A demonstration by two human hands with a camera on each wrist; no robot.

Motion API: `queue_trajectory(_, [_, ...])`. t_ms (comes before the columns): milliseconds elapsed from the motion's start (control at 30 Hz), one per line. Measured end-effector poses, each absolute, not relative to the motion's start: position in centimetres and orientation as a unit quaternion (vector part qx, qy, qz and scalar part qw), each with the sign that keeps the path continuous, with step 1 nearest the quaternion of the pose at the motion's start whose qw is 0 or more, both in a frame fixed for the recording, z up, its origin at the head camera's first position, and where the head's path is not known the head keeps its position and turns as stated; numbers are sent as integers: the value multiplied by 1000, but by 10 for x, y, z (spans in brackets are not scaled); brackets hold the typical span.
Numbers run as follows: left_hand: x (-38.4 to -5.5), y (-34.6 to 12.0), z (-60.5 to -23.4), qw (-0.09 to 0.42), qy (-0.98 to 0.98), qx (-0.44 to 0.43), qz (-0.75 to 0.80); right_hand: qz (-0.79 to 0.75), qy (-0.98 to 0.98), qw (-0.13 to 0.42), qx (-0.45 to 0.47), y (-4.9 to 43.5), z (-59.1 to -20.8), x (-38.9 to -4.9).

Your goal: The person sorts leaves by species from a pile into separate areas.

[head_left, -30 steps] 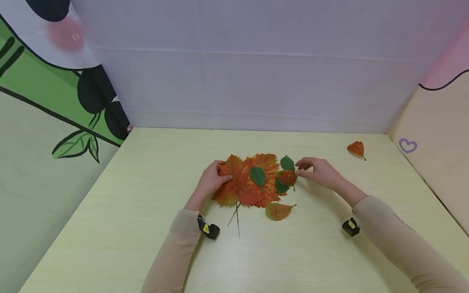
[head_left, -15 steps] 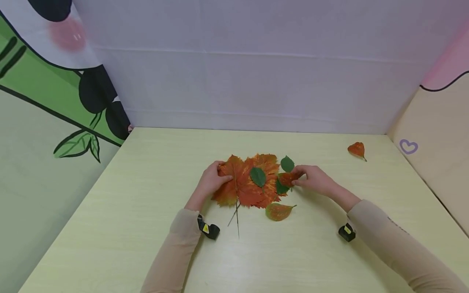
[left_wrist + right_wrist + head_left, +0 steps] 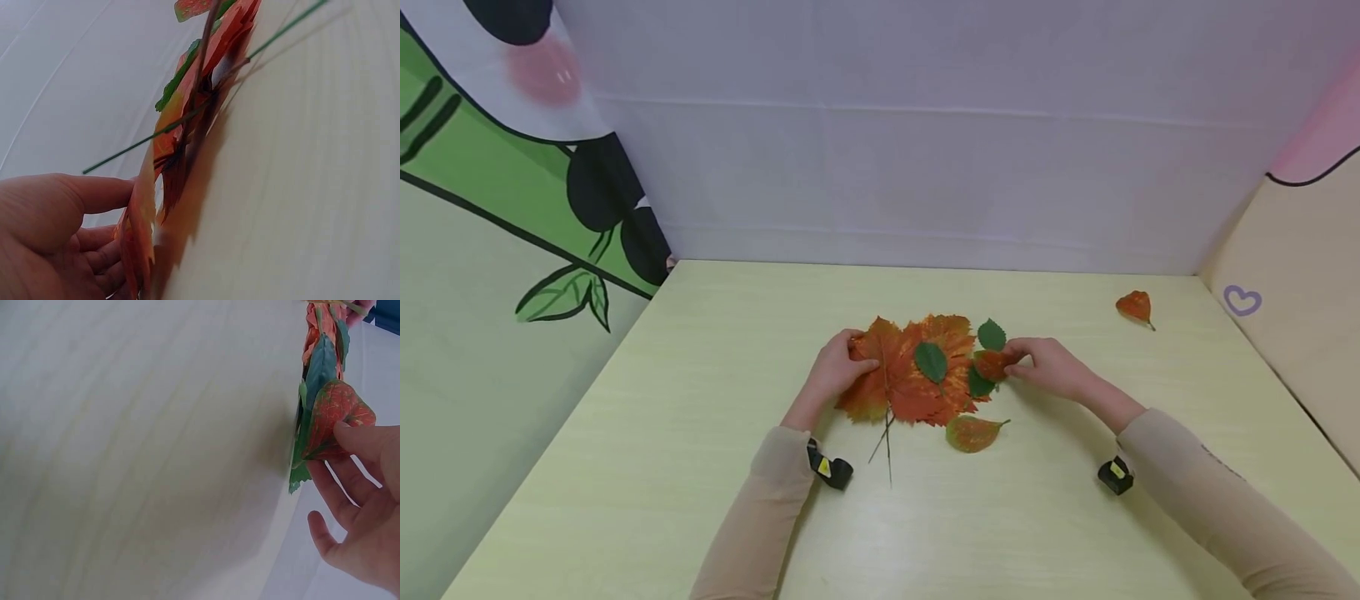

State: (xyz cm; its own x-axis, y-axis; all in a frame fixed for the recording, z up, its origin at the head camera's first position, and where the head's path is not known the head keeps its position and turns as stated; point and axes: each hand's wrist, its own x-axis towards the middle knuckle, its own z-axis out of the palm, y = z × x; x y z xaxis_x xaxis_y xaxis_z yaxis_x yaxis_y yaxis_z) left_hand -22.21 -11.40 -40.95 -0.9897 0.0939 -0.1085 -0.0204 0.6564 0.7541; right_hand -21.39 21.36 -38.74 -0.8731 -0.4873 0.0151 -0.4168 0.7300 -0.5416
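My left hand (image 3: pixel 835 368) grips the left edge of large orange maple leaves (image 3: pixel 917 398), thumb on top; their thin stems cross toward me. In the left wrist view the leaf edge sits between thumb and fingers. A small green leaf (image 3: pixel 931 362) lies on the orange ones. At their right side, my right hand (image 3: pixel 1051 367) pinches a small red-orange leaf (image 3: pixel 988 365) between thumb and fingers. That red leaf (image 3: pixel 334 406) overlaps green leaves in the right wrist view. One green leaf (image 3: pixel 992 334) shows above it, another green leaf (image 3: pixel 980 384) partly beneath.
A brownish-green leaf (image 3: pixel 973 434) lies just in front of the pile. Far right on the pale table (image 3: pixel 700 500) is a lone orange leaf (image 3: pixel 1135 307). A plain light backdrop (image 3: pixel 925 183) rises behind the table's back edge, with printed panels on both sides.
My right hand has moved slightly left and down, from beside the small red-orange leaf to pinching it. That leaf has shifted only a little. My left hand keeps its grip in place.
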Motion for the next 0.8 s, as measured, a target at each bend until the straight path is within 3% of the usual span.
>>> queue_trajectory(400, [-221,-115,-410,65,909,17,412,-231,946,25,-225,236,-377,-218])
queue_trajectory(800, [-220,-114,-411,62,905,17,420,-229,957,48,-174,263,-373,-226])
